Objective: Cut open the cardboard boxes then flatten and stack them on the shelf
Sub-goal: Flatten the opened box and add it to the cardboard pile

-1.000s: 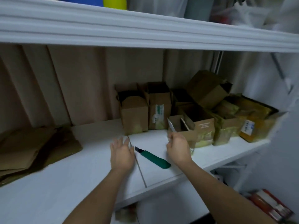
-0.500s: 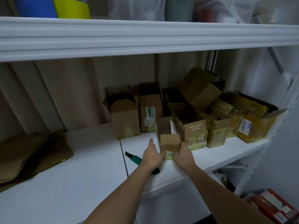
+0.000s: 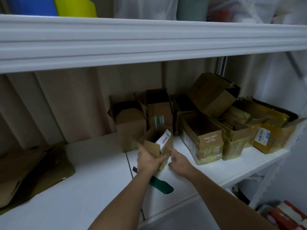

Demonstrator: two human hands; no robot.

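Observation:
A small open cardboard box (image 3: pixel 157 143) with a white barcode label stands tilted on the white shelf (image 3: pixel 93 180) near its middle. My left hand (image 3: pixel 148 161) grips the box's near lower side, thumb wrapped under it. My right hand (image 3: pixel 180 164) is just right of the box, index finger pointing at its lower corner, apparently touching it. A green-handled utility knife (image 3: pixel 160 185) lies on the shelf under my left wrist, partly hidden. Several more open boxes (image 3: pixel 201 135) crowd the shelf's back and right. Flattened cardboard (image 3: pixel 31 170) lies stacked at the left.
An upper shelf (image 3: pixel 149 40) overhangs close above, carrying blue and yellow items and bags. A beige ribbed wall backs the shelf. A seam runs across the shelf board by the knife. Red-and-white packages (image 3: pixel 289 216) lie on the floor at lower right.
The small box has moved left and toward me and now tilts. My left hand went from the bare shelf onto the box; my right hand has come off its side.

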